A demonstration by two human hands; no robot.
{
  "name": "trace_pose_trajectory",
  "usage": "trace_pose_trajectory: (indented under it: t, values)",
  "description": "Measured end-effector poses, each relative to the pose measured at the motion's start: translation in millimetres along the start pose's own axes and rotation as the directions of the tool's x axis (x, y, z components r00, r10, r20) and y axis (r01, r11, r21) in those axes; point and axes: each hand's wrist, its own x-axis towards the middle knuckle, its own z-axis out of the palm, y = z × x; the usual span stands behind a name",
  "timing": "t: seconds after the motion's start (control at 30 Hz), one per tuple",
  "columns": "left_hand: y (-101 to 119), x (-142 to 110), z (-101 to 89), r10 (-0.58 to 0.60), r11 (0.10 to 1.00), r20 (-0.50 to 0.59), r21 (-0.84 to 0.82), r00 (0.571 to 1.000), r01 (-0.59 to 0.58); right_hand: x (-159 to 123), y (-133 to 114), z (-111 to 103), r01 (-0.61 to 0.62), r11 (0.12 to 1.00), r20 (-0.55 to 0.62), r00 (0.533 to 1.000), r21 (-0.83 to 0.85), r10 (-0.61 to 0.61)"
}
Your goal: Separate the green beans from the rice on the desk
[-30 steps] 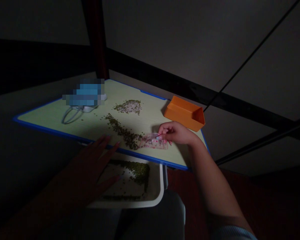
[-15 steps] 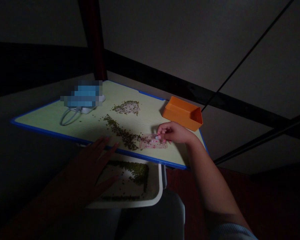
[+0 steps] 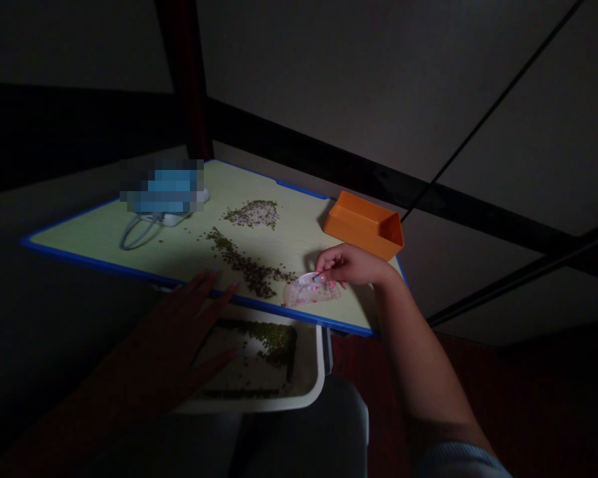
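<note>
My right hand (image 3: 347, 265) pinches a clear plastic piece with pink marks (image 3: 306, 292), resting on the blue-edged table (image 3: 104, 232) beside a trail of green beans (image 3: 242, 262). My left hand (image 3: 187, 332) lies with fingers spread over the left side of a white tray (image 3: 315, 378), which sits below the table's near edge and holds green beans (image 3: 276, 337). A second pile of mixed beans and pale grains (image 3: 254, 212) lies farther back on the table.
An orange bin (image 3: 366, 224) stands at the table's right rear corner, just behind my right hand. A white device with a looped cable (image 3: 144, 229) sits at the left rear. The surroundings are dark, with a dark post (image 3: 182, 73) behind the table.
The clear plastic piece has tilted and shifted slightly toward the table's near edge under my right hand. My left hand has stayed on the tray.
</note>
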Motion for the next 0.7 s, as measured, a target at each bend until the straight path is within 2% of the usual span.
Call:
trace_pose_trajectory:
  t: [0.37, 0.7]
  values:
    - [0.3, -0.6, -2.7, -0.003, 1.000, 0.016, -0.005, 1.000, 0.003, -1.4, -2.3, -0.5, -0.025, 0.999, -0.021, 0.999, -0.026, 0.025]
    - [-2.6, -2.4, 4.2, 0.012, 1.000, -0.004, 0.003, 1.000, -0.012, 2.2, 0.7, 3.1, 0.008, 0.996, -0.159, 0.987, -0.090, -0.023]
